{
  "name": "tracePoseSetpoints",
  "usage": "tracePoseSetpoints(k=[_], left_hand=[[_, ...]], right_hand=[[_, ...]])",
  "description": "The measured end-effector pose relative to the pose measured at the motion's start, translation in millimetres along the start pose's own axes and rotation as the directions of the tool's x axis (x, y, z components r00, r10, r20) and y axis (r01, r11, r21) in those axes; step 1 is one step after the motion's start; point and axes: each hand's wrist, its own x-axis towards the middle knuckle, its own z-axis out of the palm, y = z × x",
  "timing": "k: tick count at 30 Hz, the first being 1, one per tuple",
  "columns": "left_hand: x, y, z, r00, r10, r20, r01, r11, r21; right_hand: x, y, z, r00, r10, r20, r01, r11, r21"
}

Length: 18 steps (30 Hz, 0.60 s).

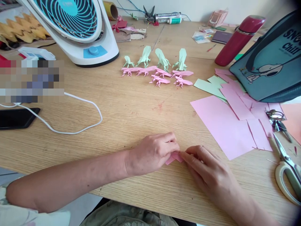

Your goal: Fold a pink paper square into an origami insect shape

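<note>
A small folded piece of pink paper [174, 158] lies between my hands near the front edge of the wooden table. My left hand [154, 153] is closed on its left side, the fingers bent over the top. From the right, my right hand [209, 172] pinches the other side of the paper with thumb and fingertips. Parts of the paper are hidden under the fingers. Farther back stand several pink origami insects [160, 80] in rows, with several pale green origami insects [162, 59] behind them.
Pink paper sheets [218, 125] and green paper strips [208, 88] lie at the right, near scissors [288, 169] and keys [278, 121]. A blue bag [270, 59] and red flask [240, 40] stand behind. At the left are a fan [94, 51], white cable [101, 116] and phone [18, 118].
</note>
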Motion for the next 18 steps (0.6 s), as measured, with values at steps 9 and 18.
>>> tracePoseSetpoints(k=[9, 18], left_hand=[[-26.3, -1.2, 4.1, 0.974, 0.225, 0.012, -0.216, 0.918, 0.333], [-28.7, 4.7, 11.9, 0.979, 0.175, -0.101, -0.131, 0.932, 0.338]], right_hand=[[-7.0, -6.9, -5.3, 0.988, -0.064, 0.140, 0.092, 0.974, -0.206], [-6.5, -13.0, 1.2, 0.998, 0.058, 0.033, -0.054, 0.994, -0.099]])
